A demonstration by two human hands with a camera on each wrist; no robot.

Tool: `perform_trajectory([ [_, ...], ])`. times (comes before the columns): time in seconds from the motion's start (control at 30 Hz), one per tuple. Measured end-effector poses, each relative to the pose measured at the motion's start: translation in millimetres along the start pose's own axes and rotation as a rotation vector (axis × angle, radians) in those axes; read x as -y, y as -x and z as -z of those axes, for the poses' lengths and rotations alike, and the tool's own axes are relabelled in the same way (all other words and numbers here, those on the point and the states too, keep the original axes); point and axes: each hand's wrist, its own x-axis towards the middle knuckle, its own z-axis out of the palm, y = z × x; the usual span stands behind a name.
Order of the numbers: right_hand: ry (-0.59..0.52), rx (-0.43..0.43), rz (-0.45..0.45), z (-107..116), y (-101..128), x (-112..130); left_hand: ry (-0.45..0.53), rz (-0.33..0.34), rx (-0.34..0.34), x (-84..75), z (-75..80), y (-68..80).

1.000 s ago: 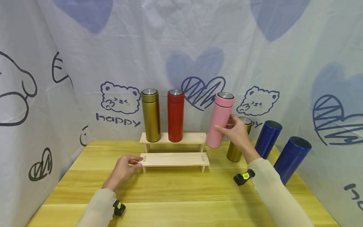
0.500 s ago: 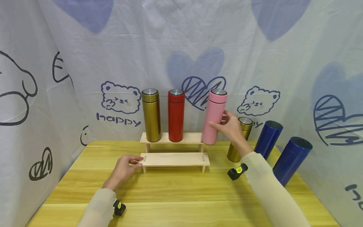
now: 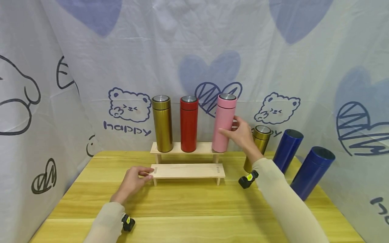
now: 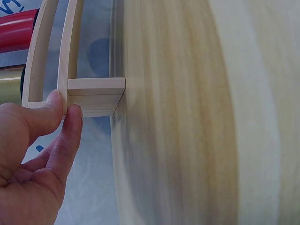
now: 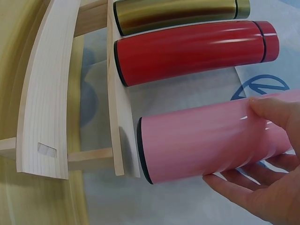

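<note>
My right hand point(image 3: 240, 135) grips the pink flask point(image 3: 224, 123), upright at the right end of the upper shelf point(image 3: 202, 147), beside the red flask point(image 3: 188, 124) and gold flask point(image 3: 162, 123). My left hand point(image 3: 132, 180) pinches the lower shelf point(image 3: 188, 170) at its left end. I judge three placed; another gold flask point(image 3: 258, 143) and two blue flasks point(image 3: 287, 149) wait on the desk point(image 3: 188, 209).

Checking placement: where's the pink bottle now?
Head view: pink bottle stands at the upper shelf's right end, beside the red bottle, gripped by the right hand.
</note>
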Motion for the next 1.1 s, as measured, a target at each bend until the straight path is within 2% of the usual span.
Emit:
perform_trajectory([
  [0.53, -0.008, 0.010, 0.022, -18.7, -8.6, 8.7, 0.001, 0.010, 0.011, -2.5, 1.3, 0.9],
  [1.1, -0.035, 0.025, 0.022, -36.0, -11.7, 15.3, 0.009, -0.010, -0.007, -1.0, 0.9, 0.2],
])
